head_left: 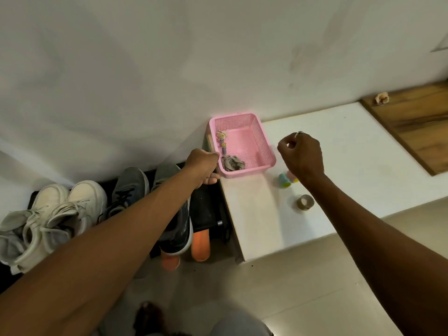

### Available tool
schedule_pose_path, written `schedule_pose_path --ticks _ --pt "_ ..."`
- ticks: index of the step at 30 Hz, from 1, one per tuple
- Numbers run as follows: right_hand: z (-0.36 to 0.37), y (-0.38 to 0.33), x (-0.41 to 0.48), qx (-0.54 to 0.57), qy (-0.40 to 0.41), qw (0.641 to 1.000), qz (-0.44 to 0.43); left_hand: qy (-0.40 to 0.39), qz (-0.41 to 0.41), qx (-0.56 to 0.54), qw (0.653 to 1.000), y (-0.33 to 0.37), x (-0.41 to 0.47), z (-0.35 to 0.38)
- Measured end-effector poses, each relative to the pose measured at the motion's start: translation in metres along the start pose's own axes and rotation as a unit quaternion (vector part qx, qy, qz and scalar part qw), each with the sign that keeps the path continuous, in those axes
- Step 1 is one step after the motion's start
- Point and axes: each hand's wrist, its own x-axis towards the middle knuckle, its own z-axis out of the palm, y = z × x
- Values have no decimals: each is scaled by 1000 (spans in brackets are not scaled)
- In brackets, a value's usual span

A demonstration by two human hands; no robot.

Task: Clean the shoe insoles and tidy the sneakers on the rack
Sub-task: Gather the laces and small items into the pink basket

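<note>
Cloth [233,163] lies crumpled in pink basket [263,139], left hand [202,166] at its corner.

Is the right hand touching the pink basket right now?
Apart. The head view shows a strip of bare white top between the right hand and the right rim of the pink basket.

Light: dim, diffuse indoor light; we log soft, broad shadows on the wall [121,69]. Brightest: the white worktop [339,166], with a paler band down its left side. Darkest: the rack [206,209]. Colour: muted, save the pink basket [263,141]. Edges: we note wide-angle bowing. Focus: bottom edge blurred.
</note>
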Motion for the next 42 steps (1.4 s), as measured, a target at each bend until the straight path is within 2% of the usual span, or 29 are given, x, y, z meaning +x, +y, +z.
schedule_pose_path --ticks 3,6,11,20,26,29,35,42 --pt "-8 30 -4 -15 -31 998 45 1 -6 4 1000 -4 -7 2" --pt "-7 54 -4 -48 -116 988 87 7 -6 3 1000 -5 -12 5" --pt "3 67 -6 -58 -179 976 106 16 -7 -1 1000 -7 -12 8" --pt "11 64 -1 -85 -168 977 99 22 -3 -9 1000 -5 -11 11" --pt "-3 24 15 -29 -58 997 32 17 8 -38 999 -5 -11 12" --pt "0 -8 30 16 -29 999 -14 17 5 -54 998 -7 -10 14" --pt "54 -57 54 38 -70 994 -75 6 9 -95 995 -13 -5 14" --pt "107 -65 68 -59 -66 991 -99 -5 21 -121 992 -20 0 13"
